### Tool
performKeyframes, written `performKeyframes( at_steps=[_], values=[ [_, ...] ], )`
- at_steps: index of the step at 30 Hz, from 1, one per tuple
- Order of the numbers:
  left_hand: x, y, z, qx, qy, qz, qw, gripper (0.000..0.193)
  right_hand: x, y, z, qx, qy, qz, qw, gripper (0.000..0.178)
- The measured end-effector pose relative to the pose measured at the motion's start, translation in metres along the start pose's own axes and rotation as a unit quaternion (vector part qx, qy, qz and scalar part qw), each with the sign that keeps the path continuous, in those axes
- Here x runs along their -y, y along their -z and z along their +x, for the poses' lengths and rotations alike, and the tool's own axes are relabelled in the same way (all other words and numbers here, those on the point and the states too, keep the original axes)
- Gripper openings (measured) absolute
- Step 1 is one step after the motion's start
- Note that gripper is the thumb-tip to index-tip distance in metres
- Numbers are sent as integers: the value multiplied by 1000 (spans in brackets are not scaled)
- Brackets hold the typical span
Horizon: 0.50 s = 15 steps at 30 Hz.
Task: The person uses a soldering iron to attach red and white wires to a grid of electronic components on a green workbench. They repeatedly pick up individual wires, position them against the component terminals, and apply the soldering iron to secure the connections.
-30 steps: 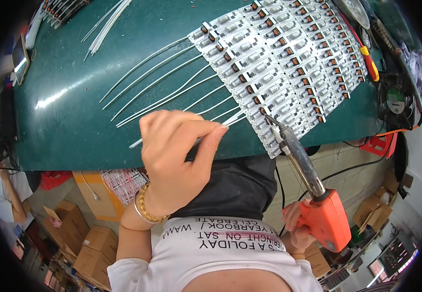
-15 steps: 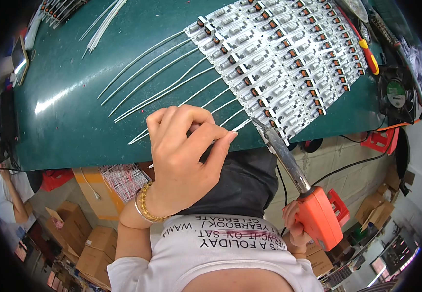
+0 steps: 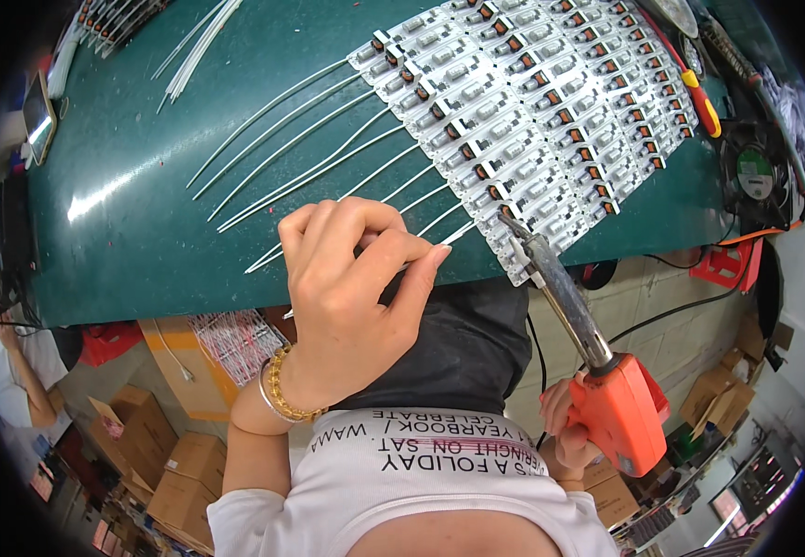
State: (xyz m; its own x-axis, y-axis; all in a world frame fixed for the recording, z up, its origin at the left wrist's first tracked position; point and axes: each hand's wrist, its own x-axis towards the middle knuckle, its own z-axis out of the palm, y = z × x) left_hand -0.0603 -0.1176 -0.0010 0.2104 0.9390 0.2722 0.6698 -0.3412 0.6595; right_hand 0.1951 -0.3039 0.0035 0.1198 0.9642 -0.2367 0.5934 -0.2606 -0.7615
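Note:
My left hand (image 3: 347, 288) is closed, pinching a thin white wire (image 3: 459, 231) between thumb and forefinger. The wire's far end meets the near left edge of a panel of small white circuit boards (image 3: 523, 97). Several more white wires (image 3: 268, 119) fan out leftward from that same edge, some passing under my left hand. Wrapped round the handle of an orange-red soldering gun (image 3: 620, 418) is my right hand (image 3: 565, 422), partly hidden by it. The gun's dark tip is over the panel's near corner, a little right of the pinched wire's end.
Loose white wires (image 3: 200, 54) and a phone (image 3: 38, 116) lie on the green tabletop (image 3: 124, 241) at the left. A red-and-yellow screwdriver (image 3: 699, 102) and a black fan (image 3: 755, 176) are at the right. Cardboard boxes (image 3: 189, 483) stand below the table; another person (image 3: 26, 371) is at far left.
The soldering gun has moved right, its tip going from beside the pinched wire's end to over the panel. The panel's near corner has shifted slightly left. My left hand has barely moved.

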Motion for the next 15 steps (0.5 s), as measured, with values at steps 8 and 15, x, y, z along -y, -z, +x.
performKeyframes(
  at_steps=[8, 15],
  values=[
    [10, -8, -3, -67, -73, 2, 995, 13, -1, -5, -2, -52, -9, 87, 995, 65],
    [-3, -12, -8, -23, -81, -18, 996, 14, -15, -7, -13, -71, 29, 139, 987, 53]
  ],
)
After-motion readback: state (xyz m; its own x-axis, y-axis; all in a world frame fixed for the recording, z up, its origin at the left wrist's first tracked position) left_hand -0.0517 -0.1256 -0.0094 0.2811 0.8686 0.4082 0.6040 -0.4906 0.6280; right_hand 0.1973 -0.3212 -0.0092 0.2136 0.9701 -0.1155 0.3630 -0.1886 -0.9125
